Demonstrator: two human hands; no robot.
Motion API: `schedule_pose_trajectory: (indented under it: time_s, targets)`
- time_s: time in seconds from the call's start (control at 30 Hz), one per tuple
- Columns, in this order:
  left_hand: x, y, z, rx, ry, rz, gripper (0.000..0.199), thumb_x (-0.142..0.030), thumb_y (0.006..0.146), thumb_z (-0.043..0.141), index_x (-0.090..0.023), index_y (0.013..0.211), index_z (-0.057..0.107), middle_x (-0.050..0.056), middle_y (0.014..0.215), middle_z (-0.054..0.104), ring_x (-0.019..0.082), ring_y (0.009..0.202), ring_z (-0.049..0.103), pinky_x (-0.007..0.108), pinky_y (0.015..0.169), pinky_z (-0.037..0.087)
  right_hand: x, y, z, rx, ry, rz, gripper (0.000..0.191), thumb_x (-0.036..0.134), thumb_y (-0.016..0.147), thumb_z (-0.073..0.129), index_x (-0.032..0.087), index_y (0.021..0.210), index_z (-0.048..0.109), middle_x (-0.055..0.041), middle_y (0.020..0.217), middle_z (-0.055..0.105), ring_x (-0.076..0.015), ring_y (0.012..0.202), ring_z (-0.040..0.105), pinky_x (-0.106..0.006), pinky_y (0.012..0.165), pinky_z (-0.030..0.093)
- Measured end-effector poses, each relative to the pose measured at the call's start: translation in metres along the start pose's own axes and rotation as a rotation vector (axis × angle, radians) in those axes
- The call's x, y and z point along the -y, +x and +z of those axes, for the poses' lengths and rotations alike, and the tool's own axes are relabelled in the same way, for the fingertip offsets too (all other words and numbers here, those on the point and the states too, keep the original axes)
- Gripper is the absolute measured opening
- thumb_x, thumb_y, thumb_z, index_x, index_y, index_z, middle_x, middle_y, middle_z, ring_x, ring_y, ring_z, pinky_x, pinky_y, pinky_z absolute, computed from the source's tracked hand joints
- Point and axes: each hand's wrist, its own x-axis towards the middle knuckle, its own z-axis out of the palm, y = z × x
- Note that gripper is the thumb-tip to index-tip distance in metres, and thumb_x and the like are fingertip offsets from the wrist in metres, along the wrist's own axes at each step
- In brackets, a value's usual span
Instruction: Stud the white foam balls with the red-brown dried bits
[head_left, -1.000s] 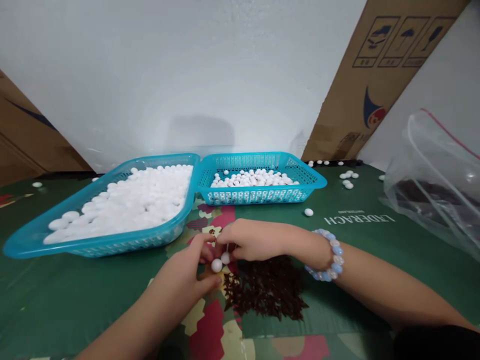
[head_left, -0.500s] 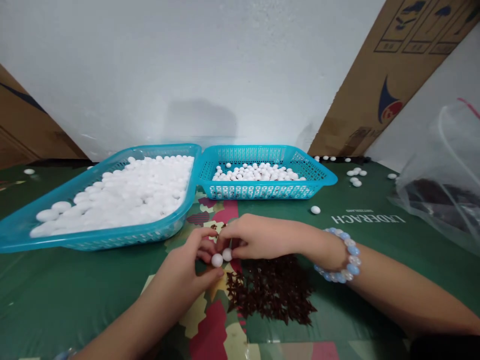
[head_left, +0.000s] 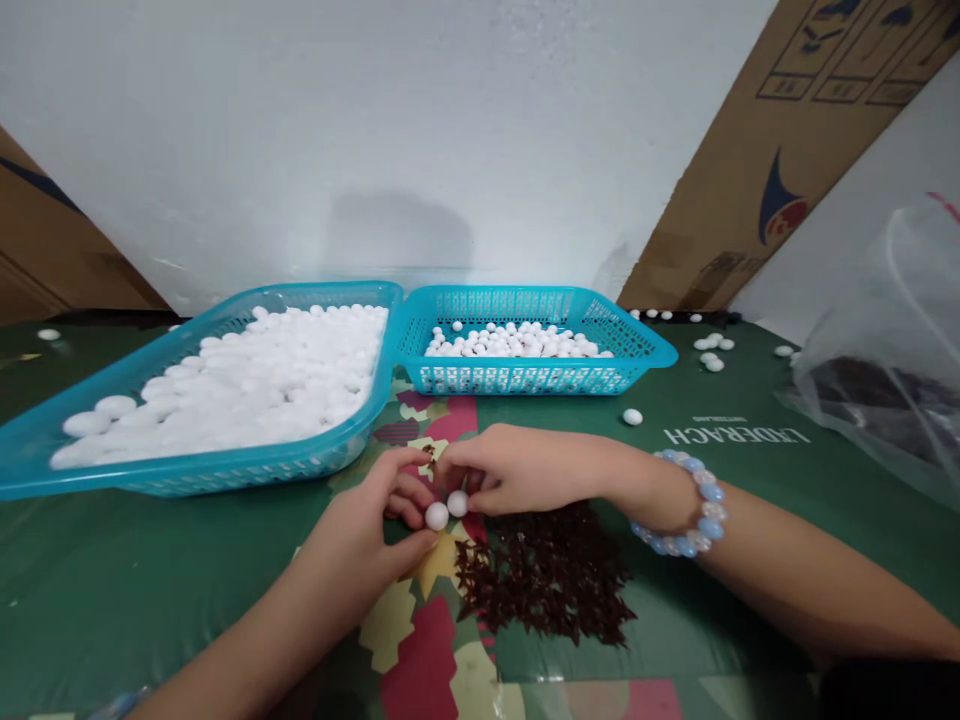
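Close together in front of the baskets, my two hands nearly meet. My left hand [head_left: 386,505] has its fingers curled and its thumb below, around a smooth white ball [head_left: 436,516]. My right hand [head_left: 517,470], with a beaded bracelet at the wrist, closes its fingertips at a second white ball [head_left: 457,503] beside the first. Its index fingertip is partly hidden. A small brown piece [head_left: 430,455] shows by the fingertips; I cannot tell whether it is held. Just below my right hand lies a pile of dark brown, pointed star-like pieces [head_left: 547,580].
A blue basket [head_left: 330,455] heaped with white balls stands at left. Next to it, another blue basket [head_left: 525,378] holds white balls with brown specks. Loose balls [head_left: 712,350] lie at right, near a clear plastic bag [head_left: 892,400] with dark contents. Cardboard [head_left: 720,200] leans behind.
My left thumb has drawn back slightly from the balls. Both balls remain between my hands, shifted only slightly in view. The view itself has moved a little.
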Motion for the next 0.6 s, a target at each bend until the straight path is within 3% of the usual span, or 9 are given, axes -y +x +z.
schedule_pose_trajectory:
  time_s: [0.27, 0.6]
  targets:
    - [0.0003, -0.0003, -0.0018, 0.025, -0.021, 0.013, 0.037, -0.015, 0.054, 0.046, -0.017, 0.089, 0.036, -0.002, 0.062, 0.051, 0.010, 0.053, 0.049, 0.021, 0.051, 0.040, 0.0016, -0.0015, -0.0017, 0.005, 0.068, 0.022, 0.034, 0.011, 0.063, 0.048, 0.007, 0.096, 0.040, -0.0050, 0.076, 0.055, -0.0085, 0.063, 0.050, -0.017, 0.054, 0.039]
    - [0.0003, 0.0003, -0.0026, 0.059, -0.061, -0.001, 0.037, -0.014, 0.056, 0.044, -0.017, 0.091, 0.034, -0.001, 0.062, 0.051, 0.011, 0.055, 0.050, 0.023, 0.053, 0.040, 0.0023, -0.0008, 0.0006, 0.007, 0.087, 0.007, 0.033, 0.008, 0.065, 0.045, 0.006, 0.097, 0.040, -0.0062, 0.078, 0.056, -0.0082, 0.065, 0.051, -0.017, 0.056, 0.039]
